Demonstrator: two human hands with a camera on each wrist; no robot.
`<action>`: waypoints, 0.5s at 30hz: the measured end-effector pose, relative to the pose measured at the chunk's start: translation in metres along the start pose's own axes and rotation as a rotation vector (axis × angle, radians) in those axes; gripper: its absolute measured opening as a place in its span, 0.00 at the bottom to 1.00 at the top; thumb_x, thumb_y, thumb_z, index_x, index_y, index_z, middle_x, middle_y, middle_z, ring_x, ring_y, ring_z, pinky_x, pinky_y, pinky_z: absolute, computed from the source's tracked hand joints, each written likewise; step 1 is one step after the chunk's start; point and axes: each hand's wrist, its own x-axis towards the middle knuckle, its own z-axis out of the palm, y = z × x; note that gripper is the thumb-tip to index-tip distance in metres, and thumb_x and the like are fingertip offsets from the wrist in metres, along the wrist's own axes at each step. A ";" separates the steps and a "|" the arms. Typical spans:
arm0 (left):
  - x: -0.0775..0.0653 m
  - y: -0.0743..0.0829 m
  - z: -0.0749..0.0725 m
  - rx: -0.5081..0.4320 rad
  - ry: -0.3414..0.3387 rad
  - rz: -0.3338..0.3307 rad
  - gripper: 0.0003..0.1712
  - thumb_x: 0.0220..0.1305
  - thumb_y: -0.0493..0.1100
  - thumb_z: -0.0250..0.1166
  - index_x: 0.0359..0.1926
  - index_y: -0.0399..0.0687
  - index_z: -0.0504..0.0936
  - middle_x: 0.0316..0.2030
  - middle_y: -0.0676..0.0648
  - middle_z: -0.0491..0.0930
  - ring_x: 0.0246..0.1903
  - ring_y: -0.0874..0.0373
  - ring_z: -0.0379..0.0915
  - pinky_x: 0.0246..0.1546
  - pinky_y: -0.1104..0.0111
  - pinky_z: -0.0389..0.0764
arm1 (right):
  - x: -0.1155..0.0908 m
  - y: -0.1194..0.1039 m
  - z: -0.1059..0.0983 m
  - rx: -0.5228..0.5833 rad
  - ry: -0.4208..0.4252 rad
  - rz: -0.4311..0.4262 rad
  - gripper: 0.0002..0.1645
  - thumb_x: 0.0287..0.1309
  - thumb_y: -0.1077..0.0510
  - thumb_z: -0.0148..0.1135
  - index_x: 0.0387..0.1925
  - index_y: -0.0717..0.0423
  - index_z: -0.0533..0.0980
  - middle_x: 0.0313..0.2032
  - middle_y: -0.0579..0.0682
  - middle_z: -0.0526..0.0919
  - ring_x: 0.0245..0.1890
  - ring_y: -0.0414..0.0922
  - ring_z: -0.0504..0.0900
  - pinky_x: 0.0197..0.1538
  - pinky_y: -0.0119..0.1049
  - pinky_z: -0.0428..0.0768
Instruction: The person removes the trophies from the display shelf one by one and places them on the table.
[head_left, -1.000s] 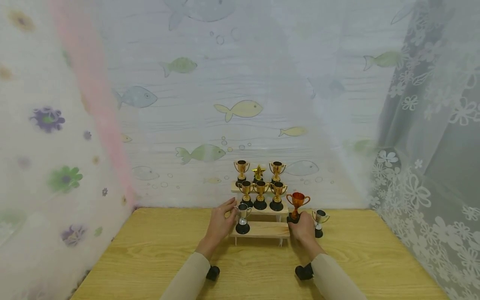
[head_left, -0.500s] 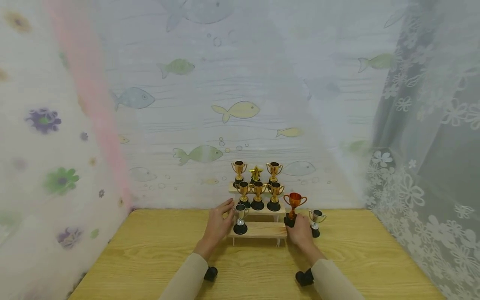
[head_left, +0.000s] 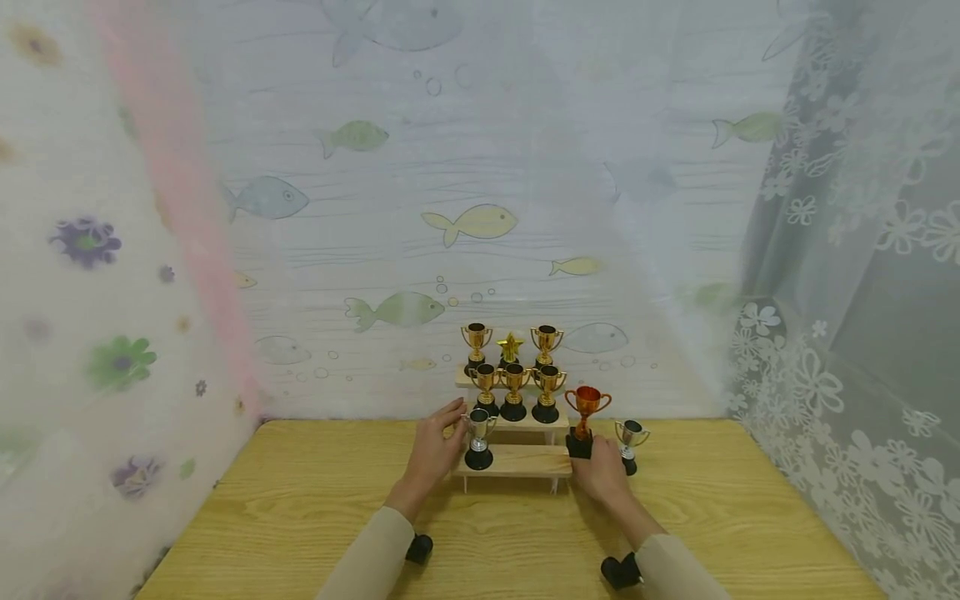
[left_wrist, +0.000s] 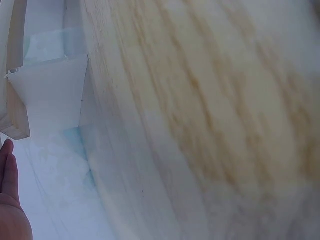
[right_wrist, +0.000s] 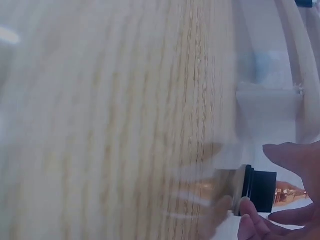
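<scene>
A small wooden stepped stand [head_left: 521, 458] with white supports carries several gold trophies [head_left: 512, 392] on its upper steps. One silver trophy [head_left: 478, 437] stands at the left of the bottom step. My left hand [head_left: 432, 454] is at the stand's left side; its fingertips [left_wrist: 10, 150] lie right at the wooden step end in the left wrist view. Beside the stand's right end, a bronze trophy [head_left: 587, 404] stands upright on the table. My right hand [head_left: 602, 473] is around its black base [right_wrist: 263, 191], fingers close against it, thumb apart from it.
A second silver trophy [head_left: 630, 442] stands on the wood-grain table [head_left: 315, 500], right behind my right hand. A gold star trophy [head_left: 511, 346] is on the top step. Fish-patterned fabric [head_left: 480, 150] hangs behind the table; sheer floral curtain [head_left: 817, 400] hangs at the right.
My right hand has slid slightly down and toward me, showing more of the bronze trophy's base. The left hand keeps its place at the stand. The head view has shifted slightly.
</scene>
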 end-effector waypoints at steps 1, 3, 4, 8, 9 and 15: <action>0.000 0.000 0.000 -0.002 0.001 0.002 0.18 0.72 0.39 0.64 0.56 0.32 0.84 0.62 0.39 0.80 0.62 0.40 0.76 0.62 0.48 0.76 | -0.001 -0.001 -0.002 0.001 -0.011 -0.001 0.35 0.63 0.58 0.66 0.58 0.86 0.67 0.52 0.78 0.73 0.55 0.70 0.74 0.57 0.64 0.76; 0.000 0.000 0.000 -0.002 0.003 0.001 0.18 0.72 0.39 0.64 0.56 0.32 0.84 0.62 0.39 0.80 0.62 0.40 0.76 0.62 0.48 0.76 | -0.004 -0.002 -0.005 0.000 -0.034 0.001 0.39 0.63 0.57 0.67 0.60 0.86 0.66 0.55 0.79 0.72 0.58 0.72 0.72 0.59 0.64 0.75; 0.000 0.000 0.000 0.001 0.004 0.002 0.18 0.72 0.38 0.64 0.56 0.32 0.84 0.62 0.39 0.80 0.62 0.40 0.76 0.62 0.48 0.76 | -0.005 -0.003 -0.006 0.005 -0.046 0.003 0.40 0.63 0.56 0.68 0.62 0.86 0.65 0.57 0.80 0.72 0.59 0.73 0.71 0.60 0.64 0.74; -0.001 -0.001 0.000 0.005 0.000 -0.001 0.18 0.73 0.39 0.63 0.57 0.32 0.84 0.62 0.39 0.80 0.62 0.41 0.76 0.62 0.48 0.76 | -0.011 -0.004 -0.014 0.031 -0.073 0.003 0.43 0.62 0.56 0.70 0.63 0.86 0.63 0.60 0.81 0.70 0.61 0.74 0.70 0.62 0.65 0.73; -0.001 -0.001 0.000 0.001 -0.003 -0.004 0.18 0.73 0.39 0.63 0.57 0.32 0.84 0.62 0.39 0.80 0.62 0.41 0.76 0.62 0.48 0.76 | -0.013 -0.004 -0.016 0.040 -0.078 0.002 0.43 0.62 0.56 0.70 0.64 0.86 0.63 0.60 0.80 0.71 0.61 0.74 0.71 0.61 0.65 0.74; 0.000 -0.001 0.000 -0.025 -0.011 -0.013 0.19 0.73 0.40 0.63 0.58 0.31 0.83 0.63 0.38 0.79 0.62 0.41 0.76 0.62 0.48 0.77 | -0.019 -0.003 -0.029 0.068 -0.094 -0.025 0.42 0.62 0.56 0.71 0.65 0.82 0.64 0.56 0.75 0.76 0.49 0.66 0.81 0.52 0.60 0.81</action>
